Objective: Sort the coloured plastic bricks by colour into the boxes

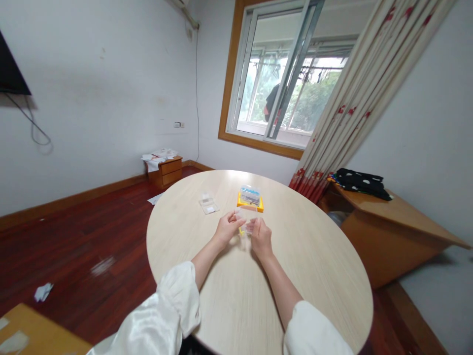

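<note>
Over the middle of the round table, my left hand (227, 229) grips the left side of a clear, see-through plastic piece (247, 214). My right hand (261, 235) has its fingers closed on the right side of the same piece. Whether it is a bag or a thin case I cannot make out. A small yellow bit (242, 230) shows at its lower left, between the hands. Just beyond it sits a yellow tray (260, 207) holding a clear box (250, 195) with blue and dark contents. To the left lies an opened clear case (209, 204) with white parts.
The round wooden table (295, 276) fills the middle. At the right a slanted wooden desk (391, 236) carries folded black cloth (364, 183). A low cabinet (170, 171) with papers stands at the back left. Crumpled paper (43, 292) lies on the floor.
</note>
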A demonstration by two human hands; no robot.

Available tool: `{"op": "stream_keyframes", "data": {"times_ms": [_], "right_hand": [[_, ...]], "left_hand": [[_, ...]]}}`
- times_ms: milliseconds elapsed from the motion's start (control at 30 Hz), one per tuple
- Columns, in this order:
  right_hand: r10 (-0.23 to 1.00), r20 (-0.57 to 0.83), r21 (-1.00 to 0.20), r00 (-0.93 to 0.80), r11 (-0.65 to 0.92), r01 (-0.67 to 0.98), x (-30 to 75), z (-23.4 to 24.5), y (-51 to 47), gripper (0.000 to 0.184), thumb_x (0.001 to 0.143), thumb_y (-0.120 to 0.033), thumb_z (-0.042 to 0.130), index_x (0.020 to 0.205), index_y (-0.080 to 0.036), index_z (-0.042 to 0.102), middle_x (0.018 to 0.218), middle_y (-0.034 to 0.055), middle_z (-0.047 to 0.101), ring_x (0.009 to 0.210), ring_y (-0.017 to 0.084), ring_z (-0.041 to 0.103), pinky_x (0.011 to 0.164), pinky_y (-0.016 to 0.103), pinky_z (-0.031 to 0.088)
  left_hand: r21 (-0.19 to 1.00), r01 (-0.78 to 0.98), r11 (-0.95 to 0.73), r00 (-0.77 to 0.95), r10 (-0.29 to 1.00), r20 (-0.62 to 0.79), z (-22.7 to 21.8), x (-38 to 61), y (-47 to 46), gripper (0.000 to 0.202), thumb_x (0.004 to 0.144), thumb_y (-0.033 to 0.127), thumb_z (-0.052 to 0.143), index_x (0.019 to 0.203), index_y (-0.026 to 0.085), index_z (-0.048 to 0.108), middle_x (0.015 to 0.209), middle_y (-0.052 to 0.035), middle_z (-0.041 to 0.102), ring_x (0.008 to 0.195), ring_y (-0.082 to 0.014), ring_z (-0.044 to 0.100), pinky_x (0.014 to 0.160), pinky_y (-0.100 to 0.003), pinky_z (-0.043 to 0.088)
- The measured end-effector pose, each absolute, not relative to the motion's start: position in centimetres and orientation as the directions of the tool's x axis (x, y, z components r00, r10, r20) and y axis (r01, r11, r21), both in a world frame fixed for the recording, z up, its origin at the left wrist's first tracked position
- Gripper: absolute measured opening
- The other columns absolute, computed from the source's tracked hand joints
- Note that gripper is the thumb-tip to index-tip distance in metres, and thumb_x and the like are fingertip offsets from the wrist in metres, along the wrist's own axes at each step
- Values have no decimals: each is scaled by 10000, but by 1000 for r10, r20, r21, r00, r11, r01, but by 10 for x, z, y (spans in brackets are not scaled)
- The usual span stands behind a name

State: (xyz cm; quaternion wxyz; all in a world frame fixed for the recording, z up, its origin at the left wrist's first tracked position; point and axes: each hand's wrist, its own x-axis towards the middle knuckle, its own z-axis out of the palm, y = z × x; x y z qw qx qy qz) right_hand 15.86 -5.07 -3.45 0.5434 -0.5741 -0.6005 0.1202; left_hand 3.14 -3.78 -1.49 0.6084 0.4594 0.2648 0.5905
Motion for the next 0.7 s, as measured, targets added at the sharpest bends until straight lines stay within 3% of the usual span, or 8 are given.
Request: {"op": "stream_keyframes", "data": {"times_ms": [233,467,700], "right_hand": [[830,450,-879,329,347,327,157,-32,-48,400,867,-533,323,870,-184,518,743,45,657,630,159,645,569,301,537],[740,555,-799,381,346,492,170,-41,-39,257,845,-360,359,869,-183,544,872,76,651,848,192,606,749,354,493],[725,509,-828,464,266,494,185,-59,-25,283,809,-385,386,822,-179,579,849,88,655,793,200,590,705,335,479]], "left_hand": [[836,-539,-105,196,949,246,-12,25,-38,510,601,303,779,1053,122,626,1111,-137,652,1028,-222,603,960,-369,413],[873,-449,-188,249,913,324,-6,24,-40,726,488,124,810,1177,156,585,1301,-117,540,1224,-236,474,1079,-373,302],[898,-237,-371,347,831,435,-7,23,-43,670,490,79,796,1130,200,639,1264,-111,564,1228,-251,467,1107,-407,250]]}}
